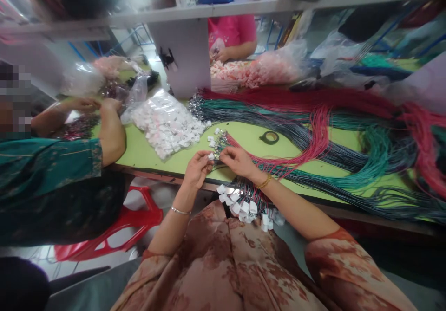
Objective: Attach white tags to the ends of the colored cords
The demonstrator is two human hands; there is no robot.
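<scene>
The left hand [198, 168] pinches a small white plastic connector [211, 156] between thumb and fingertips, above the near edge of the lime-green tabletop [244, 137]. Just beside it, the right hand [240, 162] is drawn into a narrow pinch near the metal-tipped wire ends; whether a wire sits between its fingertips is too small to tell. Below the hands, a cluster of white connectors on thin coloured wires [240, 206] hangs over the edge; these look finished. Much seems left: a few loose white connectors [212, 140] lie beyond the hands, and a clear plastic bag full of white connectors [165, 125] lies to the left. Long bundles of red wires [306, 100], green wires [379, 153] and dark grey wires [292, 134] spread to the right, around a roll of black tape [270, 138].
</scene>
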